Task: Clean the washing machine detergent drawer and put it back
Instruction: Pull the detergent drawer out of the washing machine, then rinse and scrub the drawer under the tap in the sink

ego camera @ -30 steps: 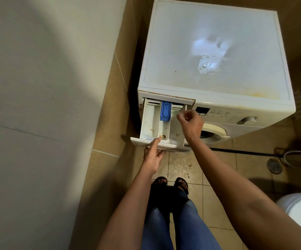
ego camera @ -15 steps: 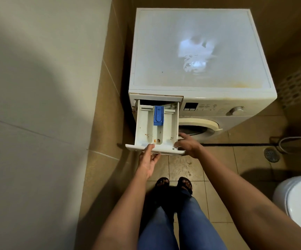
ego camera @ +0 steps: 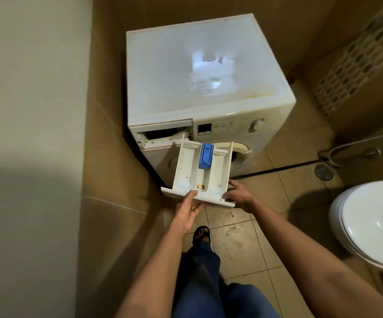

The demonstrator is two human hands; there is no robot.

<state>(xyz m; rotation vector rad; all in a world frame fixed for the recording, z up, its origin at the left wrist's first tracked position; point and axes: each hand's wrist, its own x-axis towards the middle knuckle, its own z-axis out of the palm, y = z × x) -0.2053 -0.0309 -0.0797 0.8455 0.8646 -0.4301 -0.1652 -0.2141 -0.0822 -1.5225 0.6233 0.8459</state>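
View from above, in a tiled bathroom. A white detergent drawer (ego camera: 185, 171) with a blue insert (ego camera: 206, 156) and orange stains is held in front of a white washing machine (ego camera: 185, 76), clear of its dark open slot (ego camera: 165, 134). The left hand (ego camera: 188, 211) grips the front panel, thumb on top. The right hand (ego camera: 238, 195) holds the front right corner. A white toilet (ego camera: 374, 221) stands to the right, a floor drain (ego camera: 323, 172) beyond it.

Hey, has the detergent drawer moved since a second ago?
Yes. The detergent drawer has come out of its slot in the washing machine and now hangs lower and right of it, before the door, held by the left hand and right hand.
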